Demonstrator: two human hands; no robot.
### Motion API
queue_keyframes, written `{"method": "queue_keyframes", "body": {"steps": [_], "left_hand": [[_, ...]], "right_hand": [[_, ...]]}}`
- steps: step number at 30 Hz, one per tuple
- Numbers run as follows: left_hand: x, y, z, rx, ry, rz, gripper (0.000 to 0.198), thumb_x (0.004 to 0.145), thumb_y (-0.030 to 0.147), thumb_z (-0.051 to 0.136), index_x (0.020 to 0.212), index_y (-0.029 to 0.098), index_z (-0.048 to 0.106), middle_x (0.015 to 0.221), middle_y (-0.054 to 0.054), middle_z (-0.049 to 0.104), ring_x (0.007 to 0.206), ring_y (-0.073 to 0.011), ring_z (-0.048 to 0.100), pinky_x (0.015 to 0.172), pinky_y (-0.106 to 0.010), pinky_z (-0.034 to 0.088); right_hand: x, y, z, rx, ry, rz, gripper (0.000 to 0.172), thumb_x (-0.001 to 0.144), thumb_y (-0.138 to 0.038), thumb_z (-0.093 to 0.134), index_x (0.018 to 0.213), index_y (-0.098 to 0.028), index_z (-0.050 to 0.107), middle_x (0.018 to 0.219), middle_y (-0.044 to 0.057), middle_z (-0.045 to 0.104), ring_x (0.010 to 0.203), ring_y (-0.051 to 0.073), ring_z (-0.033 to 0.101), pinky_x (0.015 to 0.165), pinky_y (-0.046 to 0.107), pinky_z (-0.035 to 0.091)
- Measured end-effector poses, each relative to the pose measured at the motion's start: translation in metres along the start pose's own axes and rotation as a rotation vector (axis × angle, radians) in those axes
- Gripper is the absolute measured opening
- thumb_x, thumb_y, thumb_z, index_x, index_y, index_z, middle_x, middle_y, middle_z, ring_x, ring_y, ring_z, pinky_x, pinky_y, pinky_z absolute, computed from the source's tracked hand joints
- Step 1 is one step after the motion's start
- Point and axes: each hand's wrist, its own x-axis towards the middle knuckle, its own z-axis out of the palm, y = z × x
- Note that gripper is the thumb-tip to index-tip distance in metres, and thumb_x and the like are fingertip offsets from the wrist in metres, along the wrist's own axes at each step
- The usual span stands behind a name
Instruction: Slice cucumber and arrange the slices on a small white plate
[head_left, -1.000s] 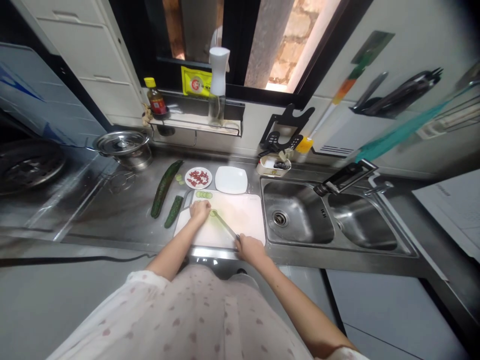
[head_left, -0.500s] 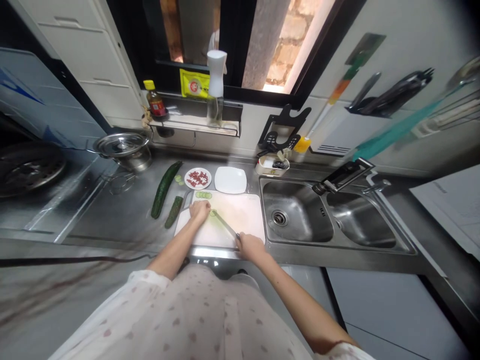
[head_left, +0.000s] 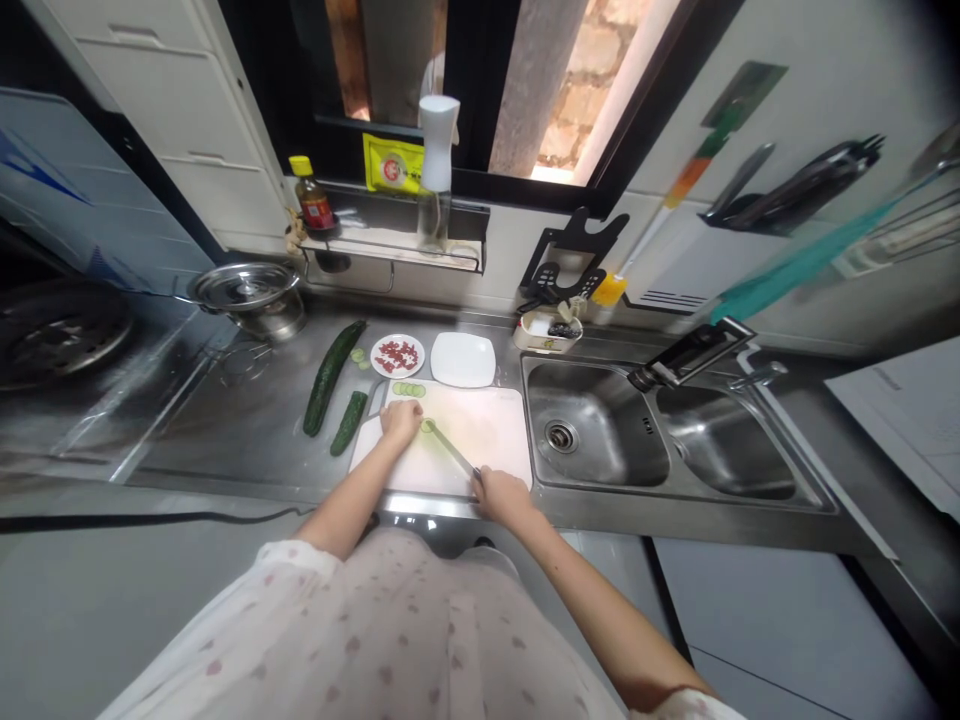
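Note:
My right hand [head_left: 504, 493] is closed around the handle of a knife [head_left: 453, 450]. The blade slants up and left over a white cutting board [head_left: 487, 420], its tip at a round cucumber slice [head_left: 427, 426]. Just left of that slice my left hand [head_left: 401, 424] rests on the board with fingers curled together; what they pinch, if anything, is hidden. Several overlapping cucumber slices [head_left: 409, 390] lie at the board's upper left. Off the board on the left are a whole cucumber [head_left: 330, 385] and a shorter cut piece of cucumber [head_left: 349, 423].
Behind the board stand a plate of chopped red bits [head_left: 397, 356] and a white square plate [head_left: 463, 360]. Cucumber ends [head_left: 360, 358] lie nearby. A double sink [head_left: 592, 484] adjoins the board's right side. A lidded steel pot [head_left: 251, 300] stands at the back left.
The view has shifted very slightly. Both hands, the knife and the cucumber slices stay in nearly the same places on the board.

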Motion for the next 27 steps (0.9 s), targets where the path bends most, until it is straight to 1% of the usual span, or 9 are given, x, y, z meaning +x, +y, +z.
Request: {"method": "queue_keyframes", "body": {"steps": [4,10,20,27], "left_hand": [[-0.001,0.001,-0.001,0.004,-0.003,-0.003,0.021,0.081,0.029,0.056,0.095,0.026,0.072,0.103,-0.006,0.071,0.105,-0.023,0.06,0.088,-0.033,0.041],[-0.001,0.001,-0.002,0.016,0.001,0.002,0.022,0.08,0.027,0.056,0.095,0.026,0.071,0.104,-0.006,0.072,0.107,-0.0236,0.059,0.089,-0.033,0.041],[0.0,0.0,0.001,0.009,-0.002,-0.004,0.022,0.081,0.029,0.055,0.096,0.027,0.071,0.105,-0.006,0.071,0.107,-0.0238,0.059,0.09,-0.035,0.04],[0.0,0.0,0.001,0.005,-0.005,0.004,0.023,0.081,0.028,0.054,0.097,0.026,0.07,0.105,-0.007,0.071,0.107,-0.0243,0.059,0.089,-0.035,0.04]], "right_hand": [[0.003,-0.003,-0.003,0.001,0.009,-0.014,0.036,0.097,-0.036,0.034,0.11,-0.016,0.061,0.1,0.013,0.07,0.094,0.024,0.067,0.075,0.031,0.045],[0.002,-0.006,-0.008,0.014,-0.01,0.011,0.036,0.097,-0.036,0.034,0.112,-0.017,0.061,0.103,0.012,0.07,0.096,0.023,0.066,0.077,0.03,0.045],[-0.009,0.005,0.002,-0.017,-0.03,0.037,0.036,0.095,-0.04,0.038,0.111,-0.018,0.061,0.101,0.014,0.07,0.095,0.024,0.067,0.074,0.031,0.046],[-0.006,0.0,0.001,-0.005,-0.016,0.032,0.035,0.096,-0.037,0.037,0.111,-0.017,0.061,0.101,0.014,0.07,0.096,0.024,0.066,0.076,0.031,0.046]]}}
